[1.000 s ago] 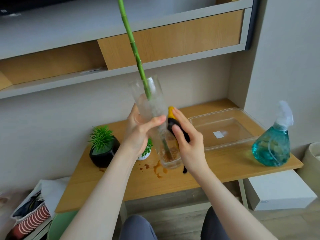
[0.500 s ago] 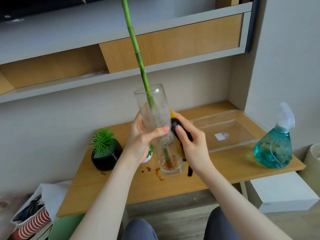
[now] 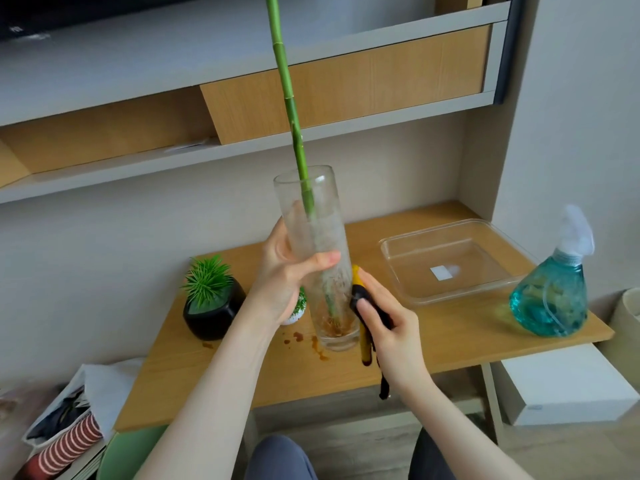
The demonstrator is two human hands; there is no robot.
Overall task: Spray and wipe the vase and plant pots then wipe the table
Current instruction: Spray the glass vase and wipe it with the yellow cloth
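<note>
1. Left hand (image 3: 287, 271) wraps the tall clear glass vase (image 3: 317, 251), lifted above the wooden table (image 3: 450, 337).
2. Right hand (image 3: 388, 323) presses a black-and-yellow cloth (image 3: 360, 303) against its lower side.
3. 1 green stalk (image 3: 291, 109) stands inside.

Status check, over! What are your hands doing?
Left hand holds vase. Right hand wipes it with cloth. Brown spills underneath.
</note>
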